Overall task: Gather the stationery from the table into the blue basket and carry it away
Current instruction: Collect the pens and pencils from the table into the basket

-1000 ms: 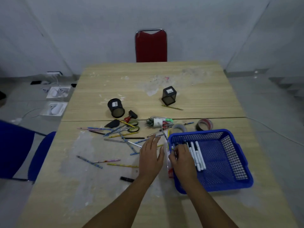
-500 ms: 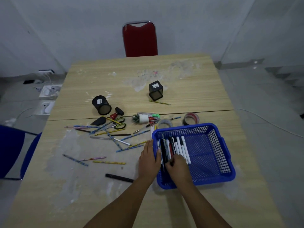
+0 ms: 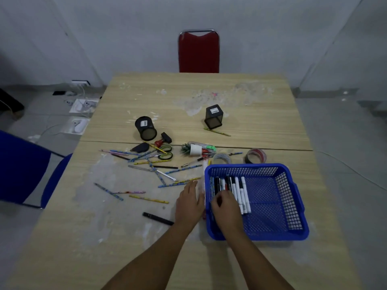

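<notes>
The blue basket (image 3: 291, 197) stands on the wooden table (image 3: 251, 122) at the near right. Several white and black markers (image 3: 243, 191) lie side by side along its left half. My right hand (image 3: 227, 209) is inside the basket, its fingers curled over the near ends of the dark markers. Flat on the table just outside the basket's left wall is my left hand (image 3: 189, 203), fingers straight, beside a pale ruler (image 3: 202, 182). Pencils and pens (image 3: 150, 163) are scattered to the left, with scissors (image 3: 165, 153) and a black marker (image 3: 158, 218).
Two black pen holders (image 3: 145, 128) (image 3: 213, 117) lie tipped on the table. Two tape rolls (image 3: 256, 155) (image 3: 222, 158) sit behind the basket. A red chair (image 3: 198, 52) stands at the far end, a blue chair (image 3: 23, 168) at the left.
My right hand has brought a bunch of dark markers over the basket's left wall and laid them next to the white ones. My left hand stayed beside the basket.
</notes>
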